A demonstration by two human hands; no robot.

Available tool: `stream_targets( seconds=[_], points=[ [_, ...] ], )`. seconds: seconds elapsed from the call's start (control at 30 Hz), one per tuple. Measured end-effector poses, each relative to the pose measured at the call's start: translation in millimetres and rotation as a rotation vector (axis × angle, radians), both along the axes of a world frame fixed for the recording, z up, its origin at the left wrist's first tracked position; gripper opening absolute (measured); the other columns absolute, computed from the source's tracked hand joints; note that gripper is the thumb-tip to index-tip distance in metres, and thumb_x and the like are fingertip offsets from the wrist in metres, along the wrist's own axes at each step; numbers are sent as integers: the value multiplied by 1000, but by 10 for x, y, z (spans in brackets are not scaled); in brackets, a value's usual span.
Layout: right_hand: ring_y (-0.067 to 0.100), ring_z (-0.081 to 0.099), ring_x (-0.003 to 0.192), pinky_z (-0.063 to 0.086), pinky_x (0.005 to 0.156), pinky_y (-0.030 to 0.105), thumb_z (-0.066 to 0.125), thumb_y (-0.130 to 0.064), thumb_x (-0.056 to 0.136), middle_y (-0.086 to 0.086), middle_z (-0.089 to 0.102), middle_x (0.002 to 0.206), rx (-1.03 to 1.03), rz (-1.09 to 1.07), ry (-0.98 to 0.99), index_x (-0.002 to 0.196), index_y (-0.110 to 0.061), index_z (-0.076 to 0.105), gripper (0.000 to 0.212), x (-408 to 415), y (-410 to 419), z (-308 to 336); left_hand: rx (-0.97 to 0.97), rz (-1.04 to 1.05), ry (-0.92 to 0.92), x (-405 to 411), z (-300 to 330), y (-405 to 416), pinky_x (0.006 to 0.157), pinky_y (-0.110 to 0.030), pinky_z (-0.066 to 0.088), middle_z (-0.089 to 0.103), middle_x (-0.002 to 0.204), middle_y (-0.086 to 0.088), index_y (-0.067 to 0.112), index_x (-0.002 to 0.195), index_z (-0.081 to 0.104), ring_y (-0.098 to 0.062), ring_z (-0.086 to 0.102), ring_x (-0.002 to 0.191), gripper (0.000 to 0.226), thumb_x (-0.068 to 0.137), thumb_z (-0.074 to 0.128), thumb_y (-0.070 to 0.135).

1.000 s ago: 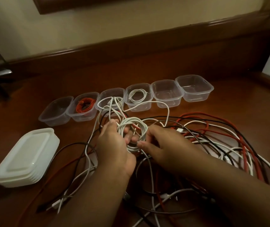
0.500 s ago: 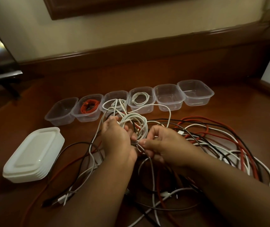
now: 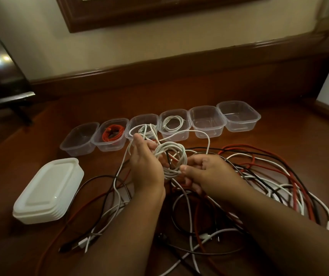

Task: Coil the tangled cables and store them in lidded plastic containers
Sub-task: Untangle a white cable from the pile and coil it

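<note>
A half-wound white cable coil [image 3: 171, 160] is pinched at its lower edge by the fingers [image 3: 187, 169] of the right hand [image 3: 209, 174], apparently so the finished turns cannot spring apart. The coil's left side is cradled by the left hand [image 3: 146, 168], whose fingers are curled round the loops from behind; their tips are hidden by the hand's back. A loose white tail is seen arching away toward 1 o'clock and falling back into the tangled heap of white, red and black cables [image 3: 259, 182] spread on the brown wooden bench [image 3: 279, 142], mostly from 3 to 6 o'clock of the hands.

At 12 o'clock, a row of six clear plastic tubs [image 3: 206, 121] has been set within easy reach, all without lids. The second from the left holds a coiled red cable [image 3: 113, 132], the fourth a coiled white cable [image 3: 173, 122]; the third's contents are partly masked by raised loops. At 9 o'clock, a stack of white plastic lids [image 3: 49, 190] is kept ready. Which end of the held cable remains snagged in the heap cannot be made out.
</note>
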State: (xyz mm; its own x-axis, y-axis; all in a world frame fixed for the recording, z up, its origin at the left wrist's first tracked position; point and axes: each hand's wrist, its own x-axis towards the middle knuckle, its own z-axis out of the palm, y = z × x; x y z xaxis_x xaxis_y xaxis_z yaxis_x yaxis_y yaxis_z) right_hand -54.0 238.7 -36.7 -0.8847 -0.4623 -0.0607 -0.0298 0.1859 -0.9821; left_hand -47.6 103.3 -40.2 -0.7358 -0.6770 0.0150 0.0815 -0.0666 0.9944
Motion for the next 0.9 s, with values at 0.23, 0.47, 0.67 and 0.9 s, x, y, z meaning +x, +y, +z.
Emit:
stream_targets(
  seconds=[0.23, 0.47, 0.67, 0.9],
  points=[
    [8, 52, 46, 42, 47, 21, 58, -13, 98, 3, 66, 67, -83, -250, -9, 97, -12, 68, 11, -344, 345, 318, -226, -237, 95, -23, 169, -32, 69, -27, 53, 69, 98, 2, 32, 108, 61, -11, 67, 85, 20, 104, 42, 39],
    [19, 56, 55, 46, 58, 35, 64, -27, 91, 3, 58, 58, 465, -432, 241, 67, -16, 65, 26, -1477, 543, 472, -1442, -411, -26, -558, 357, -98, 90, -34, 43, 63, 114, 11, 28, 114, 64, -9, 54, 108, 31, 93, 55, 50],
    [24, 55, 65, 45, 62, 34, 54, -20, 94, 5, 56, 68, 878, -429, 324, 73, -11, 55, 23, -1997, 241, 487, -1829, -436, -338, -925, 258, -187, 96, -47, 42, 62, 125, 1, 27, 129, 55, -22, 59, 112, 46, 93, 48, 57],
    [28, 58, 85, 47, 87, 44, 57, -25, 97, 5, 57, 79, 1042, -409, 337, 89, -11, 57, 16, -2274, 103, 278, -1701, -476, -369, -940, 239, -251, 84, -41, 54, 61, 120, -1, 22, 125, 59, -23, 62, 104, 39, 95, 54, 46]
  ],
)
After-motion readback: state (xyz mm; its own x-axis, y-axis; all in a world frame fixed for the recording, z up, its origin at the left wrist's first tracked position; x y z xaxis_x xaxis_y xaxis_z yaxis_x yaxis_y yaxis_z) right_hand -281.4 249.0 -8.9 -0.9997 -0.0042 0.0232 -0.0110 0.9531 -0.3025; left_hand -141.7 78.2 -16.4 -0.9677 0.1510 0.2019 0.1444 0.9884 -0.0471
